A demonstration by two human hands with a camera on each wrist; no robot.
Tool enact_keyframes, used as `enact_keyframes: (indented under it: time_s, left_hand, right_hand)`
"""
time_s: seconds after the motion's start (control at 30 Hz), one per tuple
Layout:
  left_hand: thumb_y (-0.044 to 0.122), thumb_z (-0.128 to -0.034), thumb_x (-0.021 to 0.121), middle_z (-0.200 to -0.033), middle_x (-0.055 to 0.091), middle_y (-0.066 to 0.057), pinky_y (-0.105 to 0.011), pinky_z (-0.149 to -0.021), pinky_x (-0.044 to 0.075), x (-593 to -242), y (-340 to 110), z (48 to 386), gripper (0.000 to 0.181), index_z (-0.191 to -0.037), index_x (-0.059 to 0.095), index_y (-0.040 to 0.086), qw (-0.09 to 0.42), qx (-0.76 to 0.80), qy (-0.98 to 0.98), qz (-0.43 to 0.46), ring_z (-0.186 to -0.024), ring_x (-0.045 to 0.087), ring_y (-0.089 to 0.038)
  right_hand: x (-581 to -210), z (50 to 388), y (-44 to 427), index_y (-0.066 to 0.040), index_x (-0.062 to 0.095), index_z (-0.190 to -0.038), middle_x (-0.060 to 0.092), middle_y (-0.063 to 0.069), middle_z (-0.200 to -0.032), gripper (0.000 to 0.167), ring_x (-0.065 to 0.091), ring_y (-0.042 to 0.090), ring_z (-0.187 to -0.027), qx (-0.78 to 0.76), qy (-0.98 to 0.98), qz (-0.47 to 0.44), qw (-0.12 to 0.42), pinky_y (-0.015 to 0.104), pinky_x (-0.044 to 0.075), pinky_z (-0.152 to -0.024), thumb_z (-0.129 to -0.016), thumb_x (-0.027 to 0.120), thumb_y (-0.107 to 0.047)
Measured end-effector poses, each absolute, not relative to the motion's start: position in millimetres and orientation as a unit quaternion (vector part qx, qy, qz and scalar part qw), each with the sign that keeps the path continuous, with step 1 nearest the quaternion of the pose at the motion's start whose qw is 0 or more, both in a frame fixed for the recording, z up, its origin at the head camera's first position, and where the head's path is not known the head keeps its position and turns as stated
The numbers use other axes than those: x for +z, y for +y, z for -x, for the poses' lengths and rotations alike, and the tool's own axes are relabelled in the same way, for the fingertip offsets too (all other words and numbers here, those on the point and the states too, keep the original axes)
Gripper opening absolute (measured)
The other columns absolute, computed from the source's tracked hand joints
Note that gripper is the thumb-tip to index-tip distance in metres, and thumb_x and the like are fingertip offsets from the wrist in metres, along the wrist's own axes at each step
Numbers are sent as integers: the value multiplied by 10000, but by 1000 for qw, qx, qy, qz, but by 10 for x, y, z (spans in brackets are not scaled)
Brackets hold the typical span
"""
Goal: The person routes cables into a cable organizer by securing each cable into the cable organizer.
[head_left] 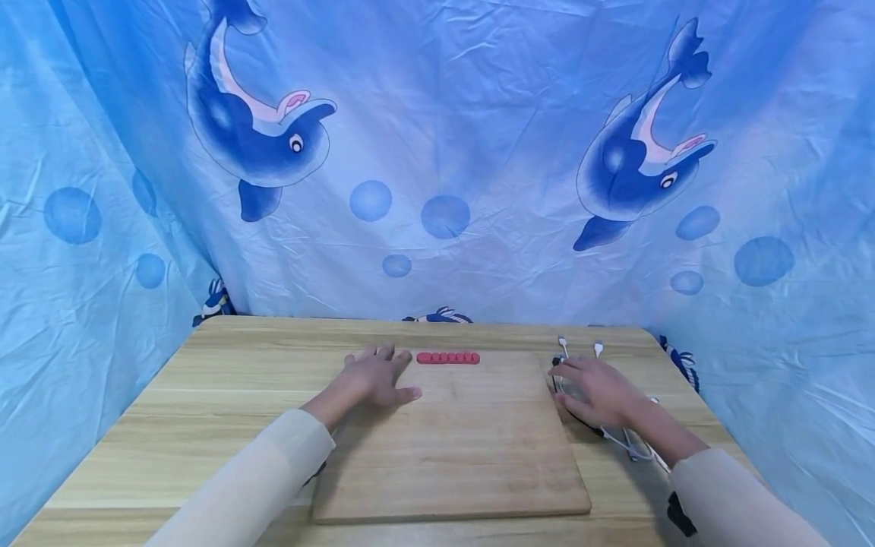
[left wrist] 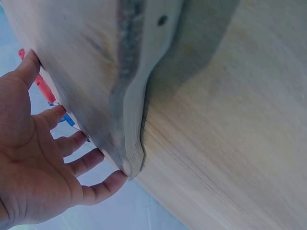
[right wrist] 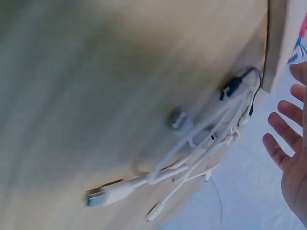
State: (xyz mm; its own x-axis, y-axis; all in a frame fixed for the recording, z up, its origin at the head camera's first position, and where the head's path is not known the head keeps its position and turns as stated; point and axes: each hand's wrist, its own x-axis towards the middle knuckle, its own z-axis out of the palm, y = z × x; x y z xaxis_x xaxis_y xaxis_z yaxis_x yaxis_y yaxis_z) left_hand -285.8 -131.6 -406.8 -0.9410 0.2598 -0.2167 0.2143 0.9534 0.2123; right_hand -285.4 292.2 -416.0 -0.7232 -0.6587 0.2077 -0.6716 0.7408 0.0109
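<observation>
A: Why's the left hand [head_left: 376,380] over the far left corner of that flat pale-brown wooden board [head_left: 458,456]?

B: Probably steadying it, but I can't tell if there's any pressure. Fingers are spread, not gripping anything.

A: And the right hand [head_left: 598,393]?

B: Just off the board's far right side, over a tangle of thin white plastic cables [right wrist: 192,130] and a small black plastic plug [right wrist: 232,87]. Looks loose in the wrist view, nothing grasped.

A: What about the ridged red strip [head_left: 447,358]?

B: On the board, right along its far edge, between the hands. My guess is it's there so both can reach it and the board's middle stays usable.

A: Edges to watch?

B: The board's thick, so its right side is a step a cable could catch on. Best room is the board's middle and near half, plus the light wood-grain table [head_left: 137,448] left of it. Beyond the board's far side, the blue dolphin-print fabric curtain [head_left: 513,152] hems you in.
</observation>
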Motion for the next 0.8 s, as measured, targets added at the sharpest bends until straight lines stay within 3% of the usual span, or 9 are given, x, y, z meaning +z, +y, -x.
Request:
enact_keyframes:
  time_s: [0.63, 0.8]
  left_hand:
    - [694, -913, 608, -1673, 250, -164, -762, -1156, 166, -4100, -1322, 2883, 868, -1604, 357, 233, 125, 84, 982, -118, -1530, 171, -454]
    - [690, -917, 606, -1672, 249, -167, -763, -1157, 164, -4076, -1322, 2882, 866, -1604, 358, 225, 123, 85, 981, -122, -1528, 171, -461]
  right_hand:
    - [-4201, 3392, 2810, 28, 640, -1298, 660, 218, -1253, 365, 624, 429, -1148, 83, -962, -258, 36, 587, 524, -964, -968, 680, -123]
    - [-4235, 3450, 2826, 74, 595, -1347, 617, 275, -1317, 400, 582, 461, -1219, 121, -968, -220, 14, 598, 497, -1013, -987, 649, -93]
